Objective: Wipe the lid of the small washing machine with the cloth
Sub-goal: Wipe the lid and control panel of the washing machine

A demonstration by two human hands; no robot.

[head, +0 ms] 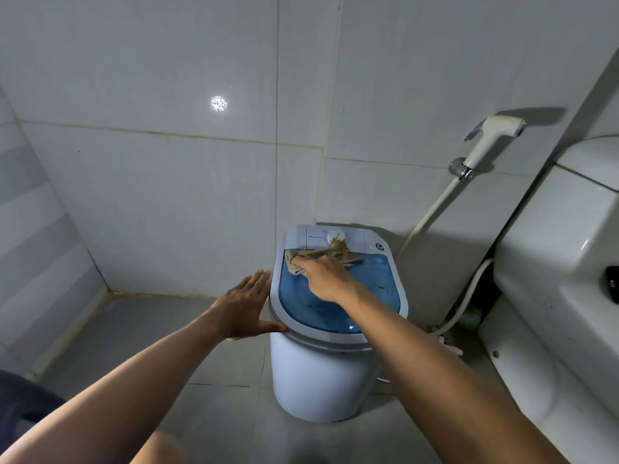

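While I look down from the head camera, everything places itself around the small white round washing machine [321, 376] standing on the grey tiled floor [217, 416]. Left of the machine, my left hand [246, 308] is spread flat with fingers straight and together, holding nothing; its thumb and palm edge touch the pale rim at the machine's left side. On top of the machine sits the translucent blue plastic lid [375, 289], closed, with a white control panel and a round white dial [336, 236] along the machine's far edge. My right hand [326, 277] lies over the far left part of that lid, fingers curled down onto a crumpled tan woven cloth [321, 254]. The cloth is pressed to the lid's far edge, and its frayed end reaches up to touch the dial. Right of the machine, a white handheld bidet sprayer [492, 139] hangs in a wall bracket, its pale hose [432, 209] running down behind the machine. Further right of the machine stands a white ceramic toilet cistern [552, 262].
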